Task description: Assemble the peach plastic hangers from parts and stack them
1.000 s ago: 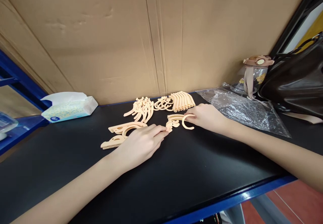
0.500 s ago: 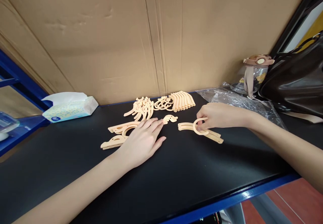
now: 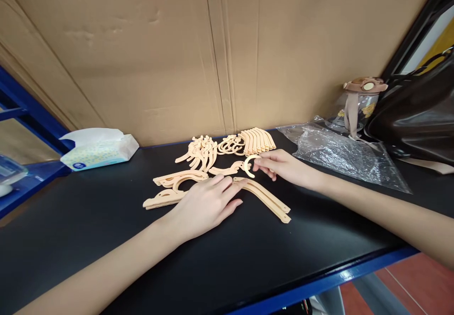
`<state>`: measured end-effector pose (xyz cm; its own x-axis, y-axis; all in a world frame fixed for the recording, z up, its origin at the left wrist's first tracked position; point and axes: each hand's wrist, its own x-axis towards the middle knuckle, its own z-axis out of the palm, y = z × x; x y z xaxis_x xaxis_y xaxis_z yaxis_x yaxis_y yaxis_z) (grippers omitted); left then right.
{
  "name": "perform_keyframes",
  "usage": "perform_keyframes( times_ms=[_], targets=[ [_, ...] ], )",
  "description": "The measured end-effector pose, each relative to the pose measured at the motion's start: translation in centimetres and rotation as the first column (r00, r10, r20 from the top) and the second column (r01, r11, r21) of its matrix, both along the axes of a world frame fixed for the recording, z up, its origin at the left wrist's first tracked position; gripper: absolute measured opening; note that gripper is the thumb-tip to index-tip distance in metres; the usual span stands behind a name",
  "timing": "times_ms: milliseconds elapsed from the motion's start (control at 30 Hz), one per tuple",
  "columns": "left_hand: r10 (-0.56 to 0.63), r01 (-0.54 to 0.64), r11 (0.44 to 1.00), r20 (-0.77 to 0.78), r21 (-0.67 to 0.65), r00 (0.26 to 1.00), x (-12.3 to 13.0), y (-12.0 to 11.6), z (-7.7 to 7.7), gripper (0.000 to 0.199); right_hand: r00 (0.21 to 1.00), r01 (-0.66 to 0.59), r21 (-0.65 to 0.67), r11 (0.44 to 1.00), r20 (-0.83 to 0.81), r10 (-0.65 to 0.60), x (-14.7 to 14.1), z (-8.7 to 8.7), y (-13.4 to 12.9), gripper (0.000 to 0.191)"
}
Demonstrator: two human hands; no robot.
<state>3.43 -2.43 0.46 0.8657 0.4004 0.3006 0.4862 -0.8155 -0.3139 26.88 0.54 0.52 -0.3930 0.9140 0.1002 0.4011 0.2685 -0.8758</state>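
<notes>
My right hand [image 3: 275, 166] pinches a pale wooden C-shaped hook [image 3: 248, 166] above the black table. Palm down, my left hand [image 3: 213, 201] lies with fingers spread, its fingertips at the upper left end of two long curved wooden strips [image 3: 267, 199]. Left of that hand are flat wooden pieces [image 3: 163, 199] and a curved pair [image 3: 180, 178]. Just behind the fingers rests a wavy wooden piece [image 3: 227, 170]. Further back sit a pile of curved pieces [image 3: 202, 152], several rings or hooks [image 3: 230, 144] and a neat row of strips [image 3: 258, 140].
A tissue pack [image 3: 101, 149] stands at the back left. Crumpled clear plastic [image 3: 336, 154] lies at the right, near a strapped bottle [image 3: 363, 102] and a dark bag [image 3: 418, 107]. Cardboard [image 3: 159, 59] rises behind the black table [image 3: 220, 267].
My right hand moved left with the hook and off the two long strips. Those strips now lie further left, angled, against my left fingertips. My left hand shifted slightly right and nearer.
</notes>
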Motion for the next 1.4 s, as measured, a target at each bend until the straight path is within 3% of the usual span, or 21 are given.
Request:
perform_keyframes(
  times_ms=[167, 500, 767, 933, 1167, 1400],
  targets=[
    [0.005, -0.005, 0.996, -0.002, -0.092, 1.0, -0.2, 0.2, 0.0, 0.031, 0.993, 0.105, 0.145, 0.984, -0.065, -0.096, -0.6, -0.9, 0.1, 0.038],
    [0.105, -0.077, 0.938, 0.066, -0.339, 0.992, 0.0, -0.6, 0.9, 0.027, 0.989, -0.079, 0.013, 0.997, -0.121, 0.08, -0.8, -1.2, 0.1, 0.033],
    [0.313, -0.194, 0.814, 0.132, -0.547, 0.941, 0.4, -1.5, 1.6, 0.01, 0.97, -0.08, -0.11, 0.991, -0.238, 0.052, -0.9, -0.7, 0.0, 0.036],
    [0.316, -0.14, 0.827, 0.243, -0.545, 0.917, 0.7, -1.6, 1.0, 0.034, 0.961, -0.055, -0.153, 0.987, -0.275, 0.011, -0.8, -0.9, -0.1, 0.048],
    [0.32, -0.1, 0.851, 0.357, -0.516, 0.878, 0.7, -1.3, 0.0, 0.032, 0.962, -0.02, -0.161, 0.987, -0.273, -0.025, -0.8, -0.9, 0.0, 0.05],
    [0.25, -0.006, 0.851, 0.394, -0.525, 0.884, 0.5, -0.9, -0.3, 0.029, 0.953, -0.036, -0.139, 0.99, -0.304, -0.008, -0.6, -1.0, 0.0, 0.051]
  ],
)
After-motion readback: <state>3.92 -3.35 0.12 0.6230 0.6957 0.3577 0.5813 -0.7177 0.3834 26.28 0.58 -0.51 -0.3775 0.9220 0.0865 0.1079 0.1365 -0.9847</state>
